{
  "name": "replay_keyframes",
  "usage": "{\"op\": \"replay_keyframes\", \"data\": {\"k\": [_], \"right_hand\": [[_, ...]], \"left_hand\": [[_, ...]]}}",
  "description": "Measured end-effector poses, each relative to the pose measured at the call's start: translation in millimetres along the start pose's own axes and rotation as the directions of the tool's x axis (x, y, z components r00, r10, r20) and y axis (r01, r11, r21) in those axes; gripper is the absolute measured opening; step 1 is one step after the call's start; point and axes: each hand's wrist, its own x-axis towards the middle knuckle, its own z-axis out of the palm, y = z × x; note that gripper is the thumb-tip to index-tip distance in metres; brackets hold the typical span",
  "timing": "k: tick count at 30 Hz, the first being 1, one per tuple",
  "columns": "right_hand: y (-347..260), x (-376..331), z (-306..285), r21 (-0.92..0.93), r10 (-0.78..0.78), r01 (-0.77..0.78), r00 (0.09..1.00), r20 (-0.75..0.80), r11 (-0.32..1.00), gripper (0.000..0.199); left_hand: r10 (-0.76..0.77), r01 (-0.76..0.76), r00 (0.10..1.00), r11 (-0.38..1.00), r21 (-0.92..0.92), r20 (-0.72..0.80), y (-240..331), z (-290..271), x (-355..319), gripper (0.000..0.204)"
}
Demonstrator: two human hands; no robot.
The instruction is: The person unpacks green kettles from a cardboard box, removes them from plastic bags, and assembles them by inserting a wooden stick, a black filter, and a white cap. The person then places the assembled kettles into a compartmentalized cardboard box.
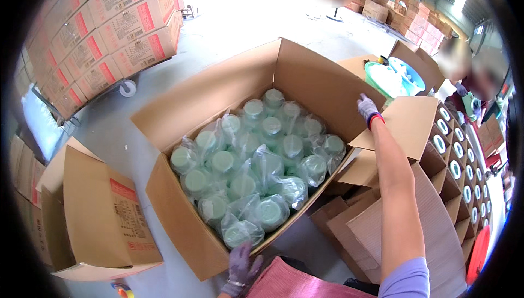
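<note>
A large open cardboard box [185,216] stands before me, filled with pale green lidded jars [222,161], many in clear plastic bags. My left hand [243,268], in a grey-purple glove, is at the box's near corner, beside a bagged jar [240,233]. Its fingers are apart and hold nothing. Reaching out across the right side, my right hand [370,109] wears a similar glove and a red band at the wrist. It lies against the raised right flap [327,82], fingers stretched out. The far-left flap [218,90] also stands up.
Stacked cartons [125,30] sit on a wheeled cart at upper left. An open carton [98,210] is at left. To the right, a divided carton [436,178] holds pale round-topped items. Beyond are a green basin [382,77], a blue basin [417,82] and another person [461,98].
</note>
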Motion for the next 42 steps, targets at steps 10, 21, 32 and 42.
{"op": "replay_keyframes", "data": {"k": [10,21,32,42], "right_hand": [[-50.8,-165.0,-86.7,-0.515,-0.172,0.623,0.719,0.673,0.589,0.030],[-33.4,-204.7,-82.8,-0.686,0.094,0.374,0.836,0.541,0.625,0.034],[-63.5,-277.1,-126.5,-0.550,-0.530,0.544,0.823,0.203,0.634,0.016],[54.4,-709.2,-180.6,0.543,0.590,-0.395,0.769,-0.246,0.741,0.033]], "left_hand": [[-0.185,0.110,0.912,0.970,0.217,0.366,-12.2,104.3,57.3,0.023],[0.020,-0.079,0.940,0.984,0.158,0.340,-32.9,94.3,18.3,0.018],[0.036,-0.131,0.937,0.958,0.253,0.347,-48.6,111.8,27.6,0.019],[0.223,-0.311,0.928,0.906,0.289,0.299,-176.1,139.0,24.5,0.070]]}}
